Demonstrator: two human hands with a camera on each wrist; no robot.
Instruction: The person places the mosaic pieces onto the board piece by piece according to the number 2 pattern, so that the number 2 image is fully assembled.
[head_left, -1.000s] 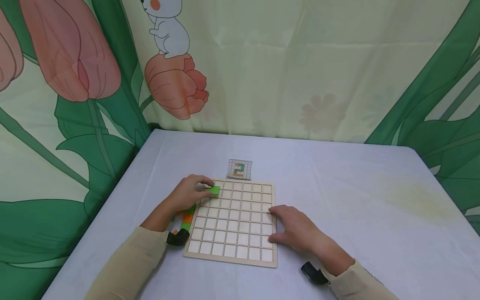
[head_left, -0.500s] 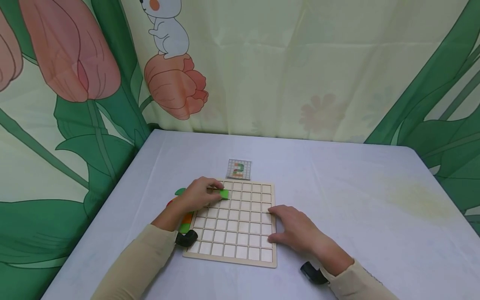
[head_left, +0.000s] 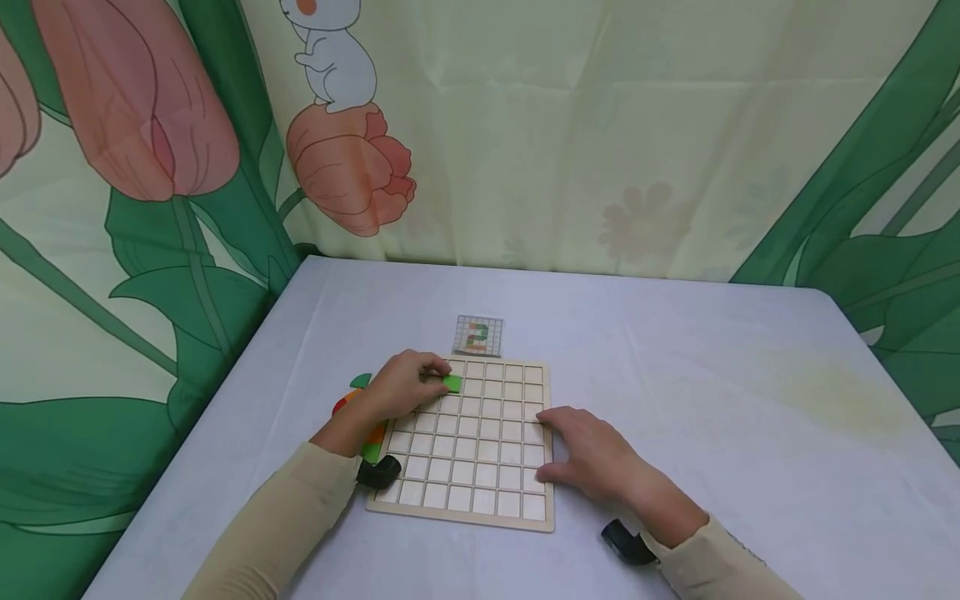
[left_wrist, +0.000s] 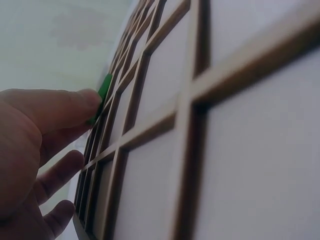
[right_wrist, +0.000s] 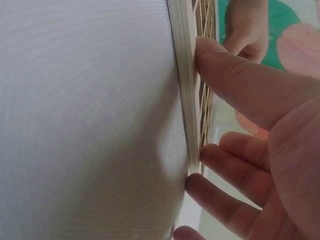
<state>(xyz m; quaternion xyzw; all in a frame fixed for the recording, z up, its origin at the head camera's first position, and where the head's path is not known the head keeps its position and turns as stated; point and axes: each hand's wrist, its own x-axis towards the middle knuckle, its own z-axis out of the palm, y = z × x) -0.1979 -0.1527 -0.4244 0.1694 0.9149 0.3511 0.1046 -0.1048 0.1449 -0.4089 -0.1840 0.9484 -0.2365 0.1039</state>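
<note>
My left hand pinches a small green square tile between thumb and fingers, over the far left part of a wooden grid board. In the left wrist view the green tile stands edge-on at the grid bars, partly covered by the thumb. Its other fingers spread loosely beside the board. My right hand touches the board's right edge with thumb and fingertips, fingers relaxed. The right wrist view has the thumb at the board's rim. All the grid cells in sight are bare.
Behind the board lies a small pattern card with a coloured figure on a grid. Several green, orange and red pieces lie left of the board, partly hidden by the left arm. A printed curtain hangs behind the white table.
My left hand has carried the green tile rightward over the board from its far left corner, slowing in the last half second. The right hand has stayed at the board's edge.
</note>
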